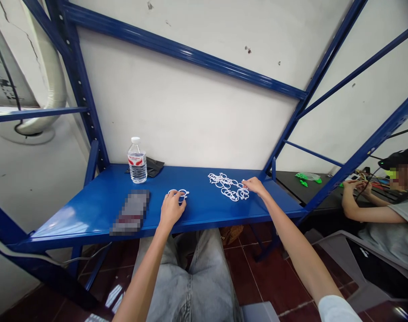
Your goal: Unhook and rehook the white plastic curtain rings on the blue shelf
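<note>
A tangled pile of white plastic rings (228, 187) lies on the blue metal shelf (204, 203), right of centre. My right hand (254, 185) reaches it from the right, with the fingertips on the pile's right edge. I cannot tell whether those fingers grip a ring. A smaller cluster of white rings (179, 194) sits further left, partly hidden under my left hand (172, 208). The fingers of that hand curl over the cluster and appear to hold it.
A water bottle (137, 161) and a dark pouch (150, 166) stand at the shelf's back left. A pixelated flat object (132, 212) lies near the front edge. Blue uprights frame the shelf. A co-worker's hands (354, 190) work among wires at the right.
</note>
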`<action>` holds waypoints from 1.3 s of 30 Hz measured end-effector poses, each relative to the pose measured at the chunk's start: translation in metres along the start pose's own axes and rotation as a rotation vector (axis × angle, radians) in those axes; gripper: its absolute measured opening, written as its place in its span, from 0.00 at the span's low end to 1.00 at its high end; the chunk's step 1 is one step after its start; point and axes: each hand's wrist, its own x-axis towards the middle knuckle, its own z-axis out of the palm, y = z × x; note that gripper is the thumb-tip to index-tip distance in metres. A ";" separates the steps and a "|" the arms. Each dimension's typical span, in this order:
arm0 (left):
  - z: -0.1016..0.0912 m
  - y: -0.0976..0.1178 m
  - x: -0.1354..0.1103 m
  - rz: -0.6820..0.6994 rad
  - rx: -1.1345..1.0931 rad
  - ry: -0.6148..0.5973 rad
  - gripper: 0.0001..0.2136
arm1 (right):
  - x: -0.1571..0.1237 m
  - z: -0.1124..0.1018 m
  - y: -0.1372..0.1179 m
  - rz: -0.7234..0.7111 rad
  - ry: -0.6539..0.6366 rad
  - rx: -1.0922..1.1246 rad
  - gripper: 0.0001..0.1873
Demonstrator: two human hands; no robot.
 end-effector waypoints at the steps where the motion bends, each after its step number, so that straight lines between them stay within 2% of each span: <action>1: 0.000 0.000 0.000 0.000 -0.002 0.002 0.17 | 0.000 0.001 0.001 0.013 -0.018 0.032 0.18; 8: -0.004 0.000 -0.002 0.009 -0.009 0.009 0.16 | -0.005 0.004 0.008 0.059 -0.025 0.399 0.19; 11: -0.009 0.019 -0.002 0.068 -0.005 0.056 0.15 | -0.010 0.005 0.010 0.072 -0.017 0.538 0.19; 13: -0.008 0.047 0.002 0.118 -0.028 0.090 0.15 | -0.014 0.005 0.009 0.072 -0.014 0.609 0.19; 15: 0.003 0.086 0.009 0.199 -0.100 0.055 0.16 | -0.017 0.006 0.008 0.067 -0.021 0.665 0.20; 17: 0.022 0.128 0.019 0.301 -0.188 -0.074 0.19 | -0.021 0.007 0.006 0.062 -0.030 0.703 0.21; 19: 0.046 0.166 0.029 0.331 -0.252 -0.186 0.24 | -0.025 0.009 0.006 0.052 -0.045 0.750 0.22; 21: 0.070 0.194 0.037 0.348 -0.282 -0.275 0.25 | -0.030 0.011 0.007 0.041 -0.064 0.819 0.23; 23: 0.088 0.212 0.044 0.360 -0.273 -0.327 0.20 | -0.035 0.012 0.011 0.028 -0.078 0.889 0.23; 26: 0.103 0.222 0.053 0.334 -0.197 -0.326 0.16 | -0.040 0.015 0.019 0.022 -0.078 0.925 0.25; 31: 0.114 0.226 0.069 0.379 -0.074 -0.279 0.16 | -0.047 0.018 0.019 -0.050 0.032 0.873 0.29; 35: 0.121 0.224 0.072 0.396 -0.059 -0.285 0.16 | -0.050 0.017 0.011 -0.142 0.084 0.895 0.31; 39: 0.125 0.216 0.070 0.344 -0.071 -0.334 0.18 | -0.050 0.015 0.017 -0.171 0.136 0.937 0.31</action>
